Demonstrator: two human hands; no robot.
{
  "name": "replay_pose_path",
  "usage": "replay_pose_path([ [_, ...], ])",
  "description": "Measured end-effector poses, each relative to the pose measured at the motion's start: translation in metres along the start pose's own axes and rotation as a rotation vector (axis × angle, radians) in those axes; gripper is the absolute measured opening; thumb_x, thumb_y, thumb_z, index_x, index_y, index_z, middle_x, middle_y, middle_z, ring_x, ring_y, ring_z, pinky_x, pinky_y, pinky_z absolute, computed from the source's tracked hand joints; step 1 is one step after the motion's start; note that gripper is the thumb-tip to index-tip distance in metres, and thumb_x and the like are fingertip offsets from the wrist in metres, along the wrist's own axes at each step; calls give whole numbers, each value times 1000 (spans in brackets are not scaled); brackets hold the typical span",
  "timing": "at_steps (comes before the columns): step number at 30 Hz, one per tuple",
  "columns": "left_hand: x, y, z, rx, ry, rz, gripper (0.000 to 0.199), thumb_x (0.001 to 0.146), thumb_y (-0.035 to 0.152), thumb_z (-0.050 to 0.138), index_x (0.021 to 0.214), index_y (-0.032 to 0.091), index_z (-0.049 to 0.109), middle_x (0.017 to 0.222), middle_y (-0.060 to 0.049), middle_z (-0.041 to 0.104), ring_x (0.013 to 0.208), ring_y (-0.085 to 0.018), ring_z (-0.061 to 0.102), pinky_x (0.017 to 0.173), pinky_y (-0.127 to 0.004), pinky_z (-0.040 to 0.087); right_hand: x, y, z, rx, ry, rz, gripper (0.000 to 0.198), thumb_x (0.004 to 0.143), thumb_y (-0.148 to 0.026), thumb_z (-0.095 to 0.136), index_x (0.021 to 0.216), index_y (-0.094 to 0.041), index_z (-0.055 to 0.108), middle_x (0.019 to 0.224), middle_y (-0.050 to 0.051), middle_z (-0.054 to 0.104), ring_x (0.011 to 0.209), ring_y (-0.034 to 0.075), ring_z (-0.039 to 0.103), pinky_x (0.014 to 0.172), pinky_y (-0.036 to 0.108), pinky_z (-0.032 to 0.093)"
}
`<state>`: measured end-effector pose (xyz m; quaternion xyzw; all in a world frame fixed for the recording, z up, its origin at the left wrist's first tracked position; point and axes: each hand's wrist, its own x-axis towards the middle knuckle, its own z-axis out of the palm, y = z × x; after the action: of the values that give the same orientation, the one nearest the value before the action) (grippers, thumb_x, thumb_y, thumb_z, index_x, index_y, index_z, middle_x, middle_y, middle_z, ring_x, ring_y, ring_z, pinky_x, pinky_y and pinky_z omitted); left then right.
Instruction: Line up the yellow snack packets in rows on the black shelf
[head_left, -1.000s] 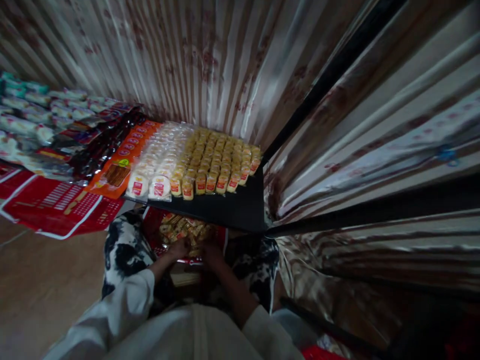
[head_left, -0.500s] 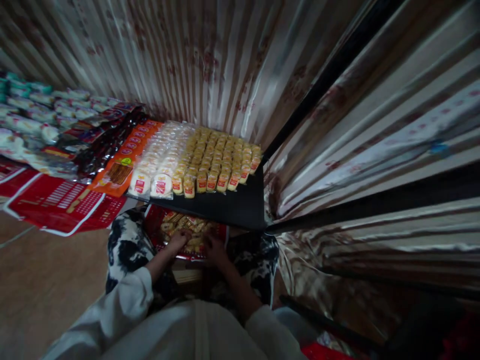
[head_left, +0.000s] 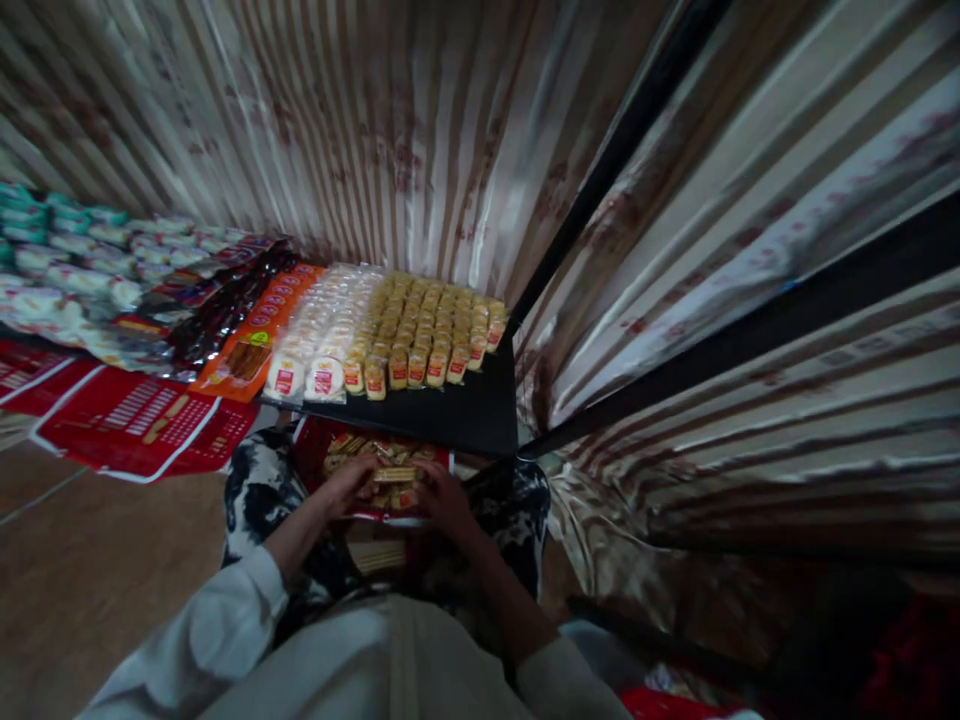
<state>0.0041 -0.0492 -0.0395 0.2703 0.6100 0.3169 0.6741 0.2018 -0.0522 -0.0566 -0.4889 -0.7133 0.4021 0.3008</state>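
A red box [head_left: 313, 461] of small wrapped yellow snack packets rests on my lap, on patterned black-and-white cloth [head_left: 252, 487]. My left hand [head_left: 343, 487] and my right hand [head_left: 444, 499] are both in the box, holding a row of packets [head_left: 393, 476] between them. Just beyond the box is a black shelf [head_left: 465, 415]. On it lie neat rows of yellow packets [head_left: 429, 330] and, to their left, rows of round white packets [head_left: 322, 335].
Further left on the shelf lie orange packs [head_left: 251, 335], dark packs [head_left: 217, 305] and white-green packs [head_left: 67, 255]. Red printed sheets [head_left: 142, 425] hang at the shelf's front. A striped curtain [head_left: 390, 130] and black frame poles [head_left: 600, 180] close in behind and right. Wooden floor [head_left: 90, 570] lies left.
My hands have gathered a row of packets and raised it slightly in the box. The view has shifted a little, with the shelf now lower left in the frame.
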Motion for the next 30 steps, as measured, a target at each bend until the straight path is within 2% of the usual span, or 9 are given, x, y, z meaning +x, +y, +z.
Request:
replay_pose_path([
  [4,-6,11,10,-80,-29,-45,28,68,32,54,89,14,57,49,2,54,37,-7,46,34,-15,19,3,-9,-10,198,45,112,34,76,-28,54,108,-21,61,76,0,66,67,14,61,65,27,50],
  [6,-10,16,16,-101,-61,-37,28,69,33,55,88,13,57,52,1,57,39,-8,49,34,-15,21,7,-12,-13,311,85,148,34,75,-30,54,107,-21,61,71,-1,65,63,13,61,61,25,51],
  [9,-12,24,25,-93,-133,10,24,70,32,56,83,12,58,56,0,59,42,-8,52,36,-16,25,14,-15,-17,433,221,144,32,73,-33,57,102,-21,62,79,1,68,69,15,64,63,27,53],
  [12,-12,35,31,-15,-131,106,19,70,30,57,77,12,60,56,0,59,44,-7,50,39,-16,28,22,-19,-26,492,329,117,32,69,-37,62,97,-20,64,81,4,69,71,16,65,65,29,55],
  [15,-11,48,35,7,-100,187,27,74,39,56,81,13,61,59,0,59,45,-6,49,40,-17,29,29,-23,-38,517,350,106,34,69,-39,63,96,-18,65,81,5,70,70,17,66,65,30,55],
  [18,-10,63,41,50,-156,260,39,73,49,57,90,14,61,72,-1,63,53,-8,52,46,-18,34,36,-27,-49,535,371,106,35,70,-42,63,95,-18,65,80,5,70,70,17,66,65,30,55],
  [22,-10,81,54,272,-241,393,42,66,46,67,91,13,62,71,0,61,56,-7,49,50,-18,36,49,-30,-59,529,408,94,36,69,-44,64,94,-18,65,79,5,70,69,17,65,65,30,55],
  [26,-2,94,73,257,-185,469,38,66,44,66,87,13,60,65,2,58,52,-6,46,47,-17,35,59,-29,-60,481,517,93,39,72,-44,61,102,-18,61,84,5,69,73,16,64,66,29,55],
  [30,14,100,92,205,-117,511,37,67,44,62,88,14,56,66,2,57,53,-9,49,47,-19,39,61,-23,-51,490,531,75,43,75,-40,59,112,-17,54,95,9,67,82,18,65,75,33,54],
])
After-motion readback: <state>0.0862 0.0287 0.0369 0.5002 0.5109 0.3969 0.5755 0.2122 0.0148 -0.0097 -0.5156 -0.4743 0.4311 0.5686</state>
